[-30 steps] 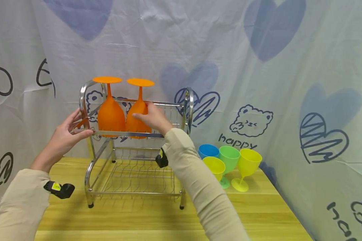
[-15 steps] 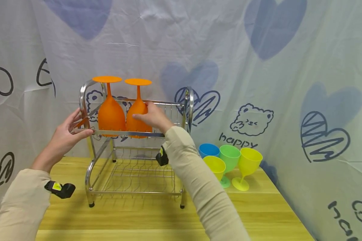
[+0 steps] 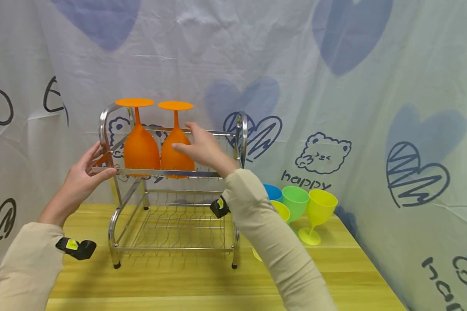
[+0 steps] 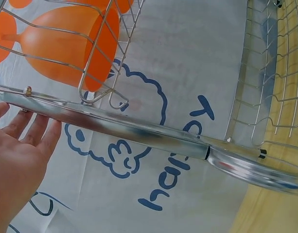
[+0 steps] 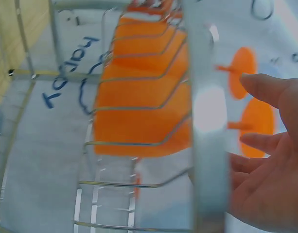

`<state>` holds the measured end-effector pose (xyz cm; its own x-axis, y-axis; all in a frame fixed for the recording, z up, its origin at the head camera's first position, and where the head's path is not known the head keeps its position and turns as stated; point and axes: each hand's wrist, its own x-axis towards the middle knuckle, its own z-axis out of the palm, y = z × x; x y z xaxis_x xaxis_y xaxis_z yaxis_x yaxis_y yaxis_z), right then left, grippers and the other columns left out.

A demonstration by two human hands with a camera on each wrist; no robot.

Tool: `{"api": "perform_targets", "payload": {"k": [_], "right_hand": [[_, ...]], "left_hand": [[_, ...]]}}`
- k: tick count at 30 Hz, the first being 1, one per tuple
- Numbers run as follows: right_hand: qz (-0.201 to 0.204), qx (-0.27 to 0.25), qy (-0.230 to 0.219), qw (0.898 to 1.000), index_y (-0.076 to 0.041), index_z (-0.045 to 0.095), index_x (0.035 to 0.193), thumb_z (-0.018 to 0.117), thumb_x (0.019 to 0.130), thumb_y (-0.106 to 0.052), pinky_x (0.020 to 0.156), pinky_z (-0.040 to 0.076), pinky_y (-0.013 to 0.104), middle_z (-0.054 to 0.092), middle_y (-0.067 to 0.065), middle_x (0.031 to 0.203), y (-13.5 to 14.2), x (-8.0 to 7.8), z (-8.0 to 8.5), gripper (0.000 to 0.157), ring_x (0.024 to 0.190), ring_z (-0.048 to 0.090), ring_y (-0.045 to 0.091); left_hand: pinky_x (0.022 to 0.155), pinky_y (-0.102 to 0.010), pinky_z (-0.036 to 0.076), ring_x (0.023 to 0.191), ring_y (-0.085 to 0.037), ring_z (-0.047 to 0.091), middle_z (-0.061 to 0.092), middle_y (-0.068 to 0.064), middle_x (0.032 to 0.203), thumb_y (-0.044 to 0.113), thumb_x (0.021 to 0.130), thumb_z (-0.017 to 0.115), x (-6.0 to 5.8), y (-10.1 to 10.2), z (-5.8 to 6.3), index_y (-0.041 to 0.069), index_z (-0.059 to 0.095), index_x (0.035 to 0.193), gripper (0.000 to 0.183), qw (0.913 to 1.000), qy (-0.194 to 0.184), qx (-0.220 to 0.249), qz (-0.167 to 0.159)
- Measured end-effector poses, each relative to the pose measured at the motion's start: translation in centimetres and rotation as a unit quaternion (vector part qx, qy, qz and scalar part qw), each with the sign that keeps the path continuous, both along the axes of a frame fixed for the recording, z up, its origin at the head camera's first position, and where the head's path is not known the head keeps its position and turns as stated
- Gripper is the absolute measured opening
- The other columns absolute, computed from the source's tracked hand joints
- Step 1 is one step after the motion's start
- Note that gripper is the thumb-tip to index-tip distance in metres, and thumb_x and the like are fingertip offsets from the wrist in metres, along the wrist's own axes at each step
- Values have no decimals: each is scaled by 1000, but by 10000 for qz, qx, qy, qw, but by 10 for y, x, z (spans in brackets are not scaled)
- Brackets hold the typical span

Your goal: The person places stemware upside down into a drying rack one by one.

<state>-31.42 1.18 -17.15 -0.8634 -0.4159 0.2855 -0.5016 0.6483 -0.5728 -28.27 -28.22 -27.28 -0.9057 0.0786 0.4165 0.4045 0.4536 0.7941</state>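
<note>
Two orange plastic goblets stand upside down, feet uppermost, on the upper tier of a metal dish rack (image 3: 171, 249). One is the left goblet (image 3: 141, 149); the right goblet (image 3: 174, 157) is close beside it. My right hand (image 3: 206, 149) is at the right goblet's side, thumb and forefinger spread apart; in the right wrist view this hand (image 5: 270, 179) holds nothing. My left hand (image 3: 75, 181) grips the rack's upper left corner, thumb at the front bar and fingers around the post. The left wrist view shows its fingers (image 4: 37, 128) against the metal tube (image 4: 139, 131).
Right of the rack, partly behind my right sleeve, stand upright goblets: a yellow one (image 3: 322, 205), a green one (image 3: 295, 201), a blue one (image 3: 273, 192) and a nearer yellow one (image 3: 282, 211). They stand on the wooden table (image 3: 179, 285). A patterned curtain (image 3: 280, 86) hangs close behind the rack.
The right orange goblet has tipped slightly left to stand straighter. My right hand has let go of it, its fingers spreading and drawing right. The left hand keeps its place on the rack.
</note>
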Motion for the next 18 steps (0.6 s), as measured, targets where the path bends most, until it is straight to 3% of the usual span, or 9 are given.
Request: {"api": "perform_targets", "payload": {"k": [2, 6, 9, 12, 15, 18], "right_hand": [[163, -36, 228, 9996, -14, 31, 151, 62, 95, -33, 106, 39, 36, 37, 2, 152, 5, 11, 2, 67, 133, 40, 20], [538, -504, 619, 9954, -15, 34, 150, 62, 96, -30, 102, 42, 33, 40, 2, 149, 20, 33, 3, 63, 130, 43, 19], [705, -1059, 924, 9876, -12, 37, 148, 63, 96, -24, 100, 44, 28, 42, 3, 148, 33, 47, 1, 60, 128, 45, 17], [795, -1618, 1283, 9752, -7, 42, 145, 65, 94, -17, 97, 46, 27, 45, 5, 145, 48, 56, -1, 56, 126, 47, 17], [804, -1984, 1623, 9633, -4, 45, 141, 64, 93, -12, 96, 48, 29, 49, 9, 141, 65, 63, -4, 52, 124, 49, 18], [707, -2148, 1770, 9579, -2, 46, 140, 63, 93, -9, 95, 49, 32, 50, 11, 140, 83, 69, -10, 50, 124, 50, 21]], "left_hand": [[100, -71, 26, 125, -44, 37, 8, -19, 159, 25, 100, 53, 1, 0, -1, 26, -2, 156, 78, 10000, 28, -8, 4], [103, -71, 20, 133, -46, 29, 3, -15, 160, 26, 101, 52, 3, 1, -4, 24, -9, 155, 81, 9999, 10, 159, -18], [105, -70, 13, 134, -56, 16, -1, -11, 160, 27, 101, 51, 6, 2, -6, 25, -15, 154, 84, 9994, 13, 357, -6], [107, -67, 12, 134, -55, 17, 1, -5, 161, 27, 101, 51, 8, 5, -8, 26, -15, 153, 84, 9987, 123, 477, 90], [116, -44, 18, 139, -46, 17, 5, -3, 161, 26, 100, 53, 9, 11, -11, 24, -12, 154, 84, 9970, 439, 534, 351], [111, -16, 22, 144, -33, 15, 10, -5, 161, 27, 99, 56, 10, 17, -16, 21, -8, 155, 85, 9926, 817, 532, 726]]}}
